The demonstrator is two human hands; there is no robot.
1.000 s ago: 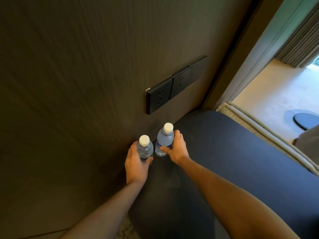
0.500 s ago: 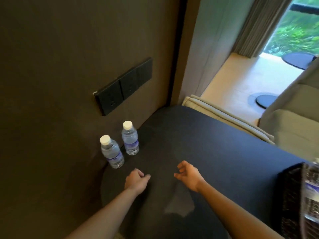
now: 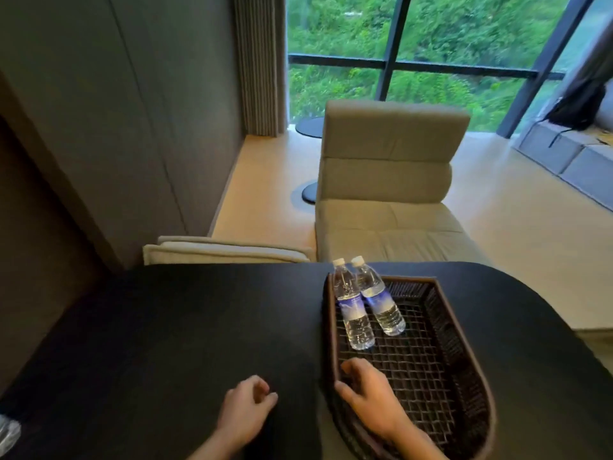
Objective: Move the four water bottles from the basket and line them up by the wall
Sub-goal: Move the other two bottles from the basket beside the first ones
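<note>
Two clear water bottles with white caps and blue labels stand side by side at the far left end of the dark woven basket (image 3: 464,370): the left bottle (image 3: 352,307) and the right bottle (image 3: 378,298). My right hand (image 3: 371,396) hovers over the basket's near left rim, fingers loosely curled, holding nothing. My left hand (image 3: 247,410) is over the black table (image 3: 166,343) left of the basket, empty, fingers half curled. A blurred part of another bottle (image 3: 8,433) shows at the bottom left edge, by the wall.
The dark wall (image 3: 49,244) runs along the table's left side. Beyond the table stand a beige lounge chair (image 3: 388,180), folded beige cushions (image 3: 225,254), a small round side table (image 3: 310,126) and a large window (image 3: 414,44).
Both hands let go of two bottles left standing by the wall. They drew back and my view swung right to the basket, where my right hand now reaches in.
</note>
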